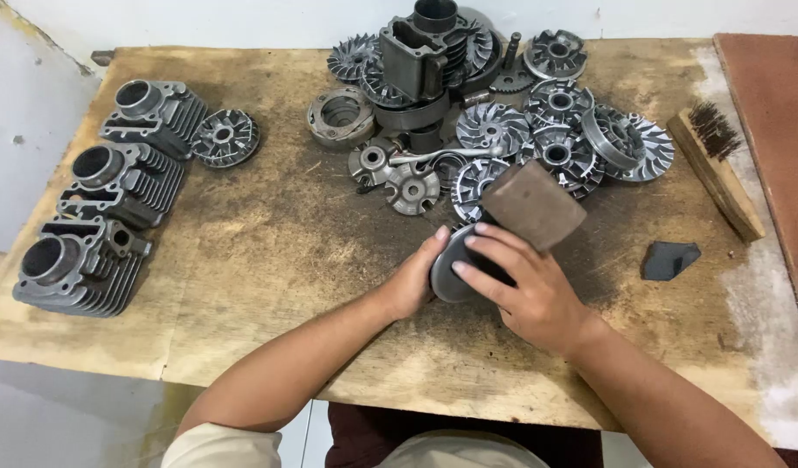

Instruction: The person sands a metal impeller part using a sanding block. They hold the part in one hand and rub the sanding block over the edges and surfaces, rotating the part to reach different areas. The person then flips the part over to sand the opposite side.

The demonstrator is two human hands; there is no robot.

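Hands (468,277) — dark round metal disc (451,269)

The desk (269,234) is rough, stained bare wood, the finned cylinders (121,186) and pulley discs (537,130) are dull grey cast metal, the round disc (451,269) in the hands looks smooth matt metal, the block (533,204) coarse brown, and the brush (715,169) wooden with wire bristles.

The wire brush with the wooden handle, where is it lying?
In the head view the wire brush lies on the wooden board at its right edge, just right of the pile of finned metal discs, above a small dark pad.
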